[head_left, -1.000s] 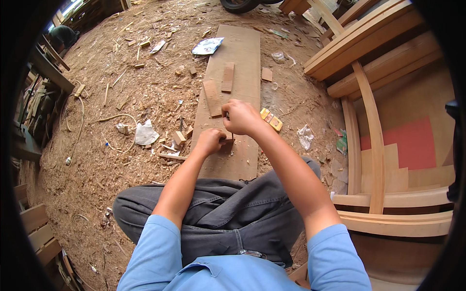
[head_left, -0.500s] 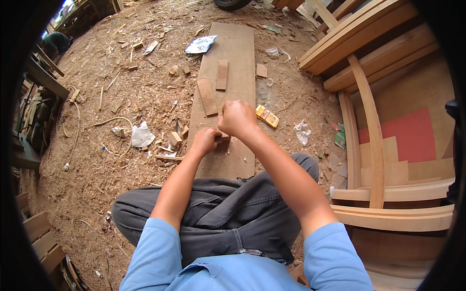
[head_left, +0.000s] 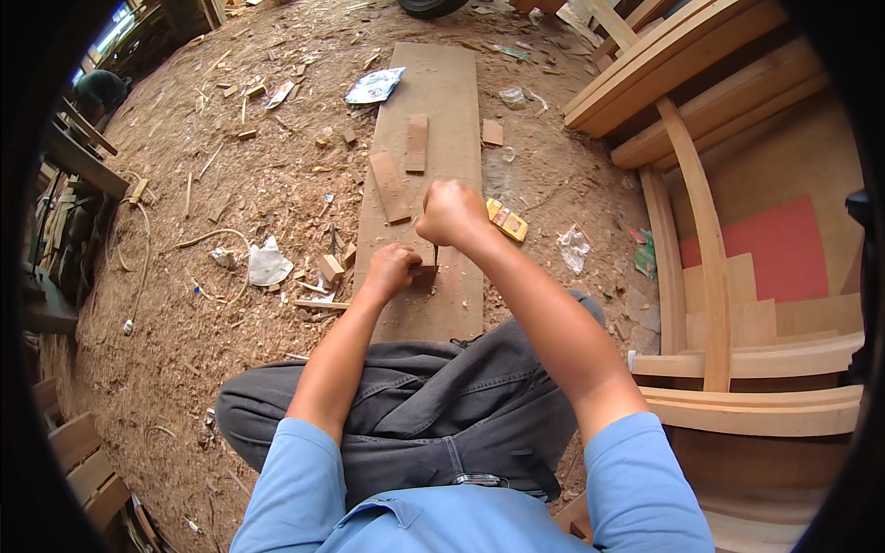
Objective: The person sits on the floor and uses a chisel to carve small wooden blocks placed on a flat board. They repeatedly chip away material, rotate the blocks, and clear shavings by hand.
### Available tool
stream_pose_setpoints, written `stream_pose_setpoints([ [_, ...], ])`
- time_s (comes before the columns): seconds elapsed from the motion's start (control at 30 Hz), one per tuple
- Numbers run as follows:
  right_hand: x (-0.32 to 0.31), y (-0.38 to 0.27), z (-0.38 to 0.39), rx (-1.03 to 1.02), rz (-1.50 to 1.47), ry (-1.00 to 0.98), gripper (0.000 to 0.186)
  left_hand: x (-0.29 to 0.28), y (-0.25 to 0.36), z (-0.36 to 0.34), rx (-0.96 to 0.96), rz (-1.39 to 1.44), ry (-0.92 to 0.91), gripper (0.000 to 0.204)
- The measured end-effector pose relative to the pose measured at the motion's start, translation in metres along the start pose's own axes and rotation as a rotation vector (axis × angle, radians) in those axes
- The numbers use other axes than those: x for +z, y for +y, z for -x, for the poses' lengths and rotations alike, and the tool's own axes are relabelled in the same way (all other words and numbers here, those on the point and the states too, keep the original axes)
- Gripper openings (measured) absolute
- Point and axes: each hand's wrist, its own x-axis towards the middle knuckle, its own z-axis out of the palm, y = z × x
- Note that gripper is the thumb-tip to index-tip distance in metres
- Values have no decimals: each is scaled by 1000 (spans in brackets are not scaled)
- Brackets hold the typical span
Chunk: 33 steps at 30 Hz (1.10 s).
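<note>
A long brown board lies on the ground in front of my crossed legs. My left hand is closed on a small reddish-brown wood piece on that board. Just above and right of it, my right hand is in a fist around a thin dark tool, whose shaft points down at the piece; its handle is hidden. Two loose flat wood pieces lie farther up the board. A yellow packet is on the ground right of my right hand.
Wooden frames stand along the right. Shavings, offcuts, a looped cord and white scraps litter the ground. A silver packet lies at the board's far left, with a tyre beyond. A crouched figure is at upper left.
My right hand has dipped slightly and risen again over the small piece, still gripping the tool. My left hand stays on the piece; the whole view has shifted a little.
</note>
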Motion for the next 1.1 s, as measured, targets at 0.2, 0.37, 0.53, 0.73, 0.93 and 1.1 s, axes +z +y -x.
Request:
stream_pose_setpoints([
  [0.2, 8, -16, 12, -2, 7, 65, 19, 1, 2, 3, 2, -8, 55, 13],
  [0.37, 16, -13, 17, -32, -12, 96, 16, 4, 3, 4, -54, 31, 81, 14],
  [0.53, 24, -3, 17, 13, -56, 229, 18, 0, 7, 3, -24, -4, 75, 13],
  [0.73, 31, 5, 18, -12, -51, 329, 18, -5, 11, 3, -33, 4, 52, 13],
  [0.93, 39, 4, 23, -52, -62, 371, 14, -3, 11, 5, -43, 73, 110, 15],
  [1.1, 38, 6, 24, -88, -48, 370, 15, -1, 9, 4, -59, 35, 80, 17],
])
